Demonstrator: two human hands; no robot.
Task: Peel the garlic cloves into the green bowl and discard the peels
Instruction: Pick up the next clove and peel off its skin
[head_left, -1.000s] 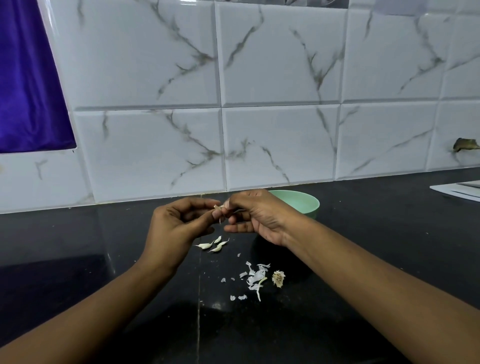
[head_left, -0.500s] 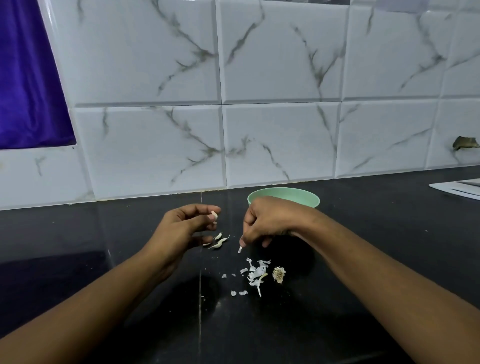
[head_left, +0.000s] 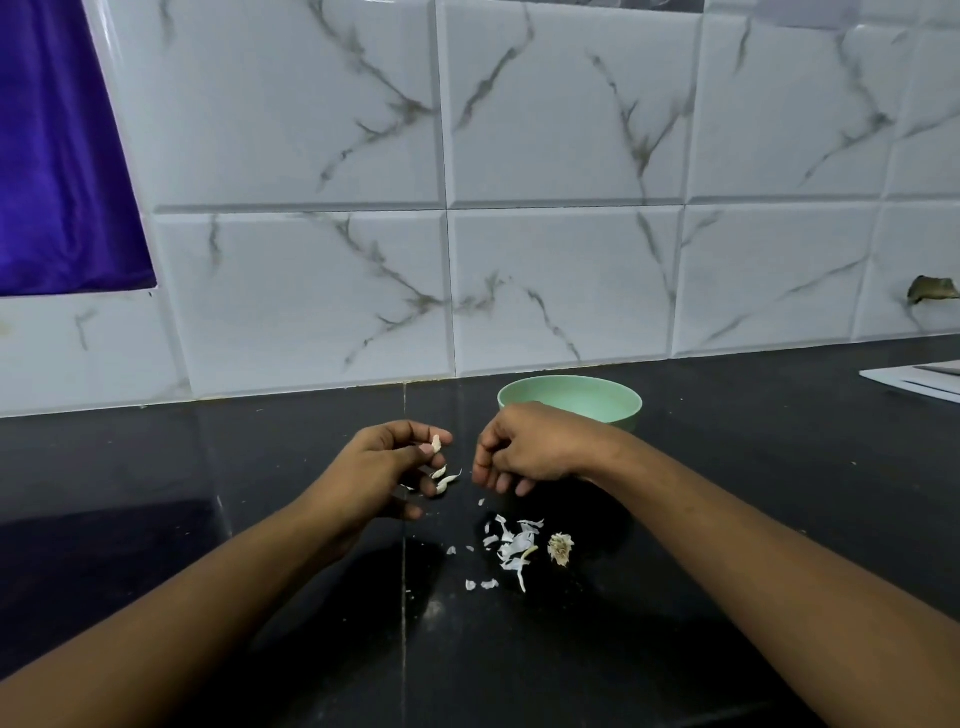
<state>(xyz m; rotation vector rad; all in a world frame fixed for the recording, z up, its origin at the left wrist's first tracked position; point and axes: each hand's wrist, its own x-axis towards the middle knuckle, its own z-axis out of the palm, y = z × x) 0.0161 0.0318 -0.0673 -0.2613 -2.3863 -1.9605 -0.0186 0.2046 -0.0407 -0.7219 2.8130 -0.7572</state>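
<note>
Black counter (head_left: 779, 441), centre frame — left hand (head_left: 384, 467) pinches a garlic clove (head_left: 435, 442), right hand (head_left: 524, 452) loosely curled near scattered peels (head_left: 511, 545) — green bowl (head_left: 571, 399) behind.

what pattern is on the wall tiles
The wall tiles are white with grey marble-like veining, seen best in the head view.

The right hand (head_left: 530, 452) covers the near rim of the green bowl (head_left: 571, 397) just behind its fingers. Whether those curled fingers hold anything, I cannot tell. The left hand (head_left: 384, 467) hides part of the garlic clove (head_left: 435, 443) its fingers pinch.
</note>
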